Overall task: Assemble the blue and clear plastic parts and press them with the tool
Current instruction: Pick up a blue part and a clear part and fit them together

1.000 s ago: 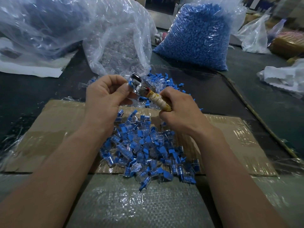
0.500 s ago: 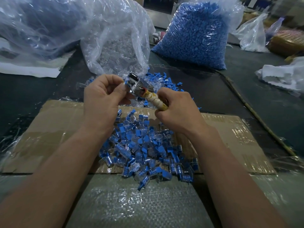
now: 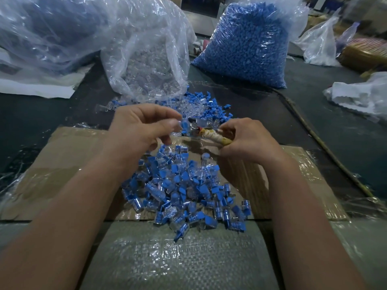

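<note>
Both hands have dropped lower and drawn a little apart since half a second ago, when the tool's metal head sat right against my left fingertips. Now my left hand (image 3: 144,130) pinches a small blue-and-clear piece (image 3: 184,124) between thumb and fingertips, just off the nose of the tool (image 3: 215,136). My right hand (image 3: 249,139) is curled tight round the tool's wrapped handle. The head end is blurred, so I cannot tell whether it touches the piece. I judge the press on this one done and the piece ready to go. It hangs above the far edge of the pile of assembled pieces (image 3: 184,191) on the cardboard (image 3: 62,160). To do this well I would let it fall there from low down, so it does not bounce off the sheet. I would keep the tool in my right fist, not set it down, and send the left hand on to the loose parts (image 3: 205,103) beyond. Each new pair should be seated square by hand before the tool bears on it.
</note>
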`<state>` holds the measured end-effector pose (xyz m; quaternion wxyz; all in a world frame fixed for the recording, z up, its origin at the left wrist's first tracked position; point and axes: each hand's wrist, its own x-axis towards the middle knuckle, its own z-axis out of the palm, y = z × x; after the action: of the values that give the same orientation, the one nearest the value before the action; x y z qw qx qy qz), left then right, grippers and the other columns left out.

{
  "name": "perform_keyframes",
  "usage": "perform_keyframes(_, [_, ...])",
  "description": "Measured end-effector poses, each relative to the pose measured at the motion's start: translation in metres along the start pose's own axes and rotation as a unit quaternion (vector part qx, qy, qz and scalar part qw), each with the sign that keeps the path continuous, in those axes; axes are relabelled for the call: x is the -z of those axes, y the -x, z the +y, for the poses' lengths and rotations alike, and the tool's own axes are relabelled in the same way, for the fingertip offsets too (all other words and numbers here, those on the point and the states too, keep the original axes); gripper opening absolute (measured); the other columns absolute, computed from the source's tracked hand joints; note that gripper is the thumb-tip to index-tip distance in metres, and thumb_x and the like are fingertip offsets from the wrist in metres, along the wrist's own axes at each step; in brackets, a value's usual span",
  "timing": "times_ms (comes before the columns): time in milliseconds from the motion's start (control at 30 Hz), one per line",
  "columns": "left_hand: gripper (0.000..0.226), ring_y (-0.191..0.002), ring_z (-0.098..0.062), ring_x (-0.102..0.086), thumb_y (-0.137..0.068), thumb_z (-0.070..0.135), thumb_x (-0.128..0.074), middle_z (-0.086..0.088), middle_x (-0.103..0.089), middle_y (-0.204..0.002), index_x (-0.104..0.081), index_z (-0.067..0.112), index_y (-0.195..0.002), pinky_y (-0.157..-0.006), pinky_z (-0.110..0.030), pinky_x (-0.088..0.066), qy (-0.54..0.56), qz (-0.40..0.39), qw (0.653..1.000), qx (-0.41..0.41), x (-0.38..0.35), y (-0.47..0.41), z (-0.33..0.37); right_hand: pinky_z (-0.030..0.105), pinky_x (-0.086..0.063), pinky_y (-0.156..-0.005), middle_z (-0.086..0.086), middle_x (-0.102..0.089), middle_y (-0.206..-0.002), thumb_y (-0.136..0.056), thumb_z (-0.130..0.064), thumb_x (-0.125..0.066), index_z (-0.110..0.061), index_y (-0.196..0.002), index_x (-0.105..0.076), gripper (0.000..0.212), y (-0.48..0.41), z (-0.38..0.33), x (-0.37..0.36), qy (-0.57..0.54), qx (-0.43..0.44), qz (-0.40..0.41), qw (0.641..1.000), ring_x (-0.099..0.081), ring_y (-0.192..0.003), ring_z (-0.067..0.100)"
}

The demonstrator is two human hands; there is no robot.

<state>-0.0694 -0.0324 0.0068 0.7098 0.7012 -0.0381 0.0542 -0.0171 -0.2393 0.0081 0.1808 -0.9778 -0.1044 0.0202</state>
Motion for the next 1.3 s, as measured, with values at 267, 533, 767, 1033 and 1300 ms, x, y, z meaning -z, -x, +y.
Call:
perform_keyframes(267, [0.03,-0.063,-0.014,-0.063,-0.043,0.042,-0.071,-0.004,-0.07,-0.069,-0.073,0.027,-0.068,-0.064,-0.025,-0.055,-0.104,-0.172,0.979,-0.023,-0.006,0.007,0.003,0.027,-0.041,-0.072,-0.015,-0.055,-0.088,-0.058,-0.038,-0.084,-0.024,-0.111,-0.061,0.06,-0.003,0.007,0.001,-0.013,-0.007,-0.082,0.997,-0.051,-0.086,0.009])
perform_keyframes(533, [0.018,-0.062,-0.009,-0.063,-0.054,0.038,-0.069,0.004,-0.07,-0.069,-0.072,0.026,-0.066,-0.059,-0.014,-0.052,-0.114,-0.067,0.99,-0.052,-0.004,0.003,0.0,0.03,-0.039,-0.078,-0.015,-0.05,-0.097,-0.058,-0.039,-0.084,-0.028,-0.114,-0.053,0.065,0.001,0.014,0.006,-0.037,-0.023,-0.13,0.99,-0.048,-0.095,0.01])
perform_keyframes(767, [0.019,-0.06,0.008,-0.058,-0.077,0.012,-0.071,0.017,-0.063,-0.069,-0.065,0.03,-0.075,-0.057,-0.003,-0.044,-0.251,0.061,0.965,-0.036,0.005,-0.018,-0.018,0.016,-0.031,-0.062,-0.023,-0.04,-0.087,-0.06,-0.041,-0.082,-0.025,-0.121,-0.05,0.071,0.001,0.02,0.008,-0.026,-0.028,-0.152,0.988,-0.042,-0.078,-0.001])
perform_keyframes(1033, [0.033,-0.1,-0.024,-0.058,-0.084,0.013,-0.064,-0.009,-0.063,-0.113,-0.063,0.018,-0.117,-0.093,-0.04,-0.046,-0.506,-0.03,0.86,-0.05,-0.007,-0.06,-0.02,0.027,-0.036,-0.079,-0.015,-0.048,-0.099,-0.069,-0.053,-0.071,-0.028,-0.117,-0.054,0.057,-0.001,0.025,0.007,-0.058,-0.034,-0.143,0.987,-0.046,-0.095,0.008])
perform_keyframes(1300, [0.035,-0.105,-0.03,-0.052,-0.084,0.021,-0.066,-0.011,-0.046,-0.121,-0.06,0.019,-0.118,-0.09,-0.042,-0.042,-0.566,-0.058,0.821,-0.035,-0.016,-0.081,-0.033,0.016,-0.035,-0.066,-0.012,-0.054,-0.098,-0.075,-0.048,-0.069,-0.023,-0.113,-0.059,0.047,-0.003,0.03,0.008,-0.057,-0.013,-0.055,0.997,-0.049,-0.088,0.004])
